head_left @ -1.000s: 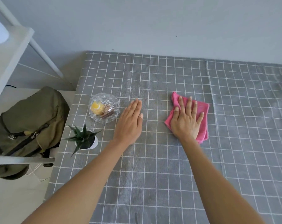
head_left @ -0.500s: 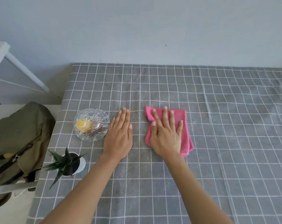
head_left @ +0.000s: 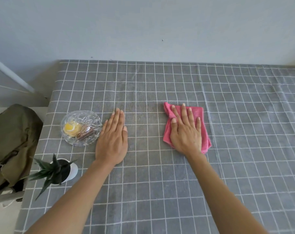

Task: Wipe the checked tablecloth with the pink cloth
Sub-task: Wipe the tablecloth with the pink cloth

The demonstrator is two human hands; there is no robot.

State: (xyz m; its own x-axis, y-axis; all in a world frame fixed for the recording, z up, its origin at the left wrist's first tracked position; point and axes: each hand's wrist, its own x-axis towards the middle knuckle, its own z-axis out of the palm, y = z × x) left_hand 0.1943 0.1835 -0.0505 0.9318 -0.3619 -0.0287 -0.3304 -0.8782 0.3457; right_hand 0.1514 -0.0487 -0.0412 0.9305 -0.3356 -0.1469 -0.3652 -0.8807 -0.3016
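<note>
The grey checked tablecloth [head_left: 160, 85] covers the whole table. On it, right of centre, lies the folded pink cloth [head_left: 197, 112]. My right hand [head_left: 185, 132] presses flat on the cloth with its fingers spread, and pink edges stick out on every side. My left hand [head_left: 112, 141] rests flat on the bare tablecloth about a hand's width to the left of the cloth, fingers together, holding nothing.
A cut-glass bowl [head_left: 70, 115] with a yellow item and wrapped sweets touches the left side of my left hand. A small potted succulent [head_left: 57, 169] stands at the table's left edge. An olive backpack [head_left: 10, 141] sits beyond that edge. The wall runs along the far side.
My right hand slid the pink cloth left toward my left hand, then back to the right. The left hand stayed flat beside the bowl.
</note>
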